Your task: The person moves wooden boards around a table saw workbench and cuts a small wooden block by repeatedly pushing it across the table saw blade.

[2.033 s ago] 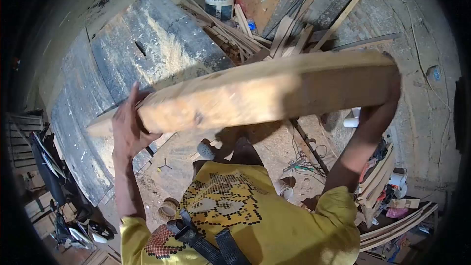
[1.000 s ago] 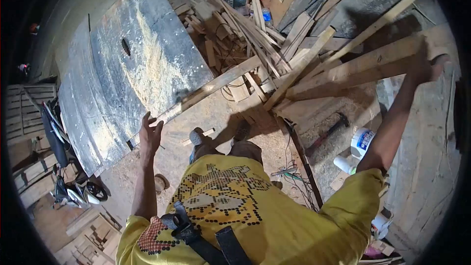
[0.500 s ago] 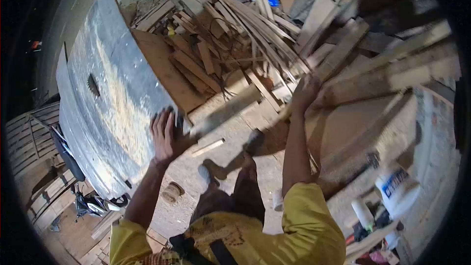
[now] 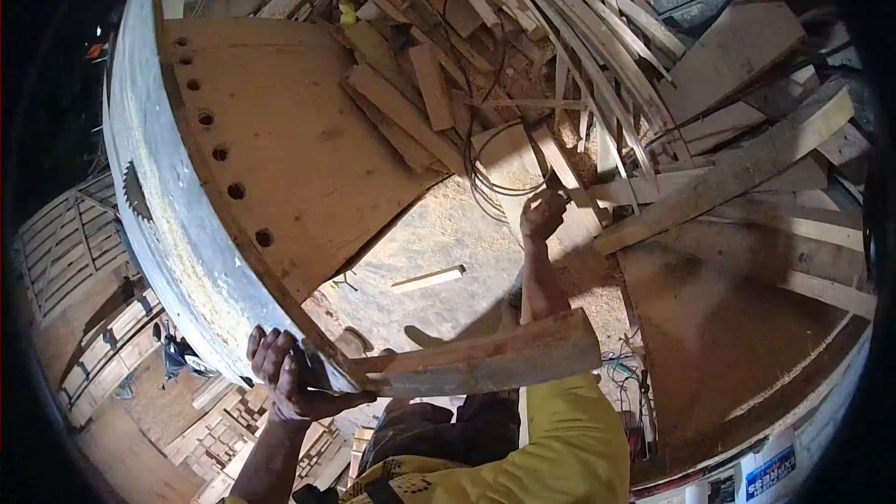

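Note:
My left hand (image 4: 285,375) is wrapped over the near corner of the saw table (image 4: 201,252), fingers on top and thumb below the edge. A circular saw blade (image 4: 136,192) sticks up through the sawdust-covered top. From that corner a thick wooden beam (image 4: 485,359) runs rightward, passing in front of my right forearm. My right hand (image 4: 544,217) is closed above the floor, beside a looped dark cable (image 4: 481,182) and some boards. A small dark bit shows at its fingertips, too small to name.
A brown side panel (image 4: 308,140) with a row of holes hangs from the table. Offcuts (image 4: 401,112) and long thin strips (image 4: 579,28) are piled at the back. A long plank (image 4: 737,168) leans at the right, above a brown sheet (image 4: 747,317). A short stick (image 4: 427,278) lies on the floor.
The view has dropped lower and shifted, showing the table's holed side panel. My left hand stays at the table corner. My right hand has come away from the planks, fingers now curled.

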Available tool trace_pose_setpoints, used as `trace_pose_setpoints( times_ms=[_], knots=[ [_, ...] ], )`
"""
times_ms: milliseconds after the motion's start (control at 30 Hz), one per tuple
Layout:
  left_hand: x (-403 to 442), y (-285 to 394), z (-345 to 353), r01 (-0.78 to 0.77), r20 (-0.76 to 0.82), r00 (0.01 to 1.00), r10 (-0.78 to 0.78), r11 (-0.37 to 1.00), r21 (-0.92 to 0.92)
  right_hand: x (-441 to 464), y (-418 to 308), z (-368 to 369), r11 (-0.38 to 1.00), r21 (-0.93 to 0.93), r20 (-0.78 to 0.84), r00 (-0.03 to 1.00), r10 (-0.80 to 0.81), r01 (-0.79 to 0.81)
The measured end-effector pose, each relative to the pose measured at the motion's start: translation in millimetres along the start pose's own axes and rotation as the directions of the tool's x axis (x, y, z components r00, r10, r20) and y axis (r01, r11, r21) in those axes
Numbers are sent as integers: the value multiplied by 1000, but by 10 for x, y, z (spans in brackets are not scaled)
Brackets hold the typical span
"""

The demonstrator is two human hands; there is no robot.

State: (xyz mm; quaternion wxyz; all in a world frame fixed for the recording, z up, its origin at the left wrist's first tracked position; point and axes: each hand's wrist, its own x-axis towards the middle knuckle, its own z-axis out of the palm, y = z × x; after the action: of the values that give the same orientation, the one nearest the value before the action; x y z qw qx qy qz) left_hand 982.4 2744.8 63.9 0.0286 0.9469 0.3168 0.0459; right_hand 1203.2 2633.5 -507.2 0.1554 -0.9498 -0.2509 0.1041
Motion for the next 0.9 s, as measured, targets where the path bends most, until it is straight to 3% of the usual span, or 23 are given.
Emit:
trace_pose_setpoints(
  times_ms=[67, 100, 133, 167, 200, 300, 333, 367, 433, 533, 600, 633, 667, 700, 733, 767, 800, 900],
  knots=[
    [-37, 8, 6, 30, -16, 999, -29, 998, 54, 275, -261, -430, 977, 168, 61, 988, -141, 129],
    [-69, 6, -38, 27, 32, 999, -28, 998, 51, 368, -420, -522, 932, 201, -39, 953, -301, 302],
    [-109, 4, -72, 24, 78, 997, -28, 999, 46, 468, -620, -521, 869, 264, -15, 903, -430, 418],
    [-145, -15, -83, 27, 92, 995, -32, 998, 58, 556, -854, -455, 831, 379, 92, 877, -471, 407],
    [-138, 37, 27, 80, -48, 996, -79, 996, 31, 643, -1127, -373, 784, 487, 187, 831, -524, 385],
    [-327, -57, 123, 41, -127, 991, -33, 997, 65, 775, -2155, -187, 728, 550, 94, 835, -542, 410],
    [-147, 74, 125, 101, -162, 982, -96, 995, 22, 794, -2368, -162, 701, 581, 77, 830, -553, 413],
    [-209, 44, 100, 88, -134, 988, -82, 995, 39, 827, -2533, -129, 756, 507, 76, 852, -518, 414],
    [-242, 59, 129, 92, -167, 982, -87, 995, 27, 860, -2674, 341, 854, 322, 113, 879, -464, 409],
    [-239, 48, 281, 70, -304, 949, -82, 996, -50, 898, -2621, 703, 857, 328, 16, 905, -426, 397],
    [-291, -33, 146, 40, -57, 997, -44, 997, -73, 1115, -2220, 1226, 825, 513, 416, 772, -480, 236],
    [1, 62, 128, 70, -135, 986, -97, 978, -196, 1030, -2195, 666, 800, 529, 399, 750, -528, 281],
    [89, 51, -10, 91, -15, 995, -96, 973, -212, 943, -2044, -305, 396, 830, 557, 628, -543, -393],
    [170, 51, 12, 48, -92, 994, -65, 984, -173, 728, -2123, -1593, 122, 826, 483, 579, -657, -551],
    [257, 65, -47, 57, -89, 993, -77, 976, -210, 523, -1317, -365, 109, 907, 411, 797, -443, -407],
    [232, 23, -33, 31, -43, 998, -39, 982, -185, 499, -516, 147, 172, 688, 713, 612, -342, -705],
    [253, 38, -106, 60, -8, 998, -65, 960, -274, 840, -783, -196, 205, 708, 696, 619, -365, -675],
    [224, 10, -98, 33, -18, 999, -41, 943, -330, 1387, -1360, -1425, 515, 664, 680, 724, -115, -542]
  ],
)
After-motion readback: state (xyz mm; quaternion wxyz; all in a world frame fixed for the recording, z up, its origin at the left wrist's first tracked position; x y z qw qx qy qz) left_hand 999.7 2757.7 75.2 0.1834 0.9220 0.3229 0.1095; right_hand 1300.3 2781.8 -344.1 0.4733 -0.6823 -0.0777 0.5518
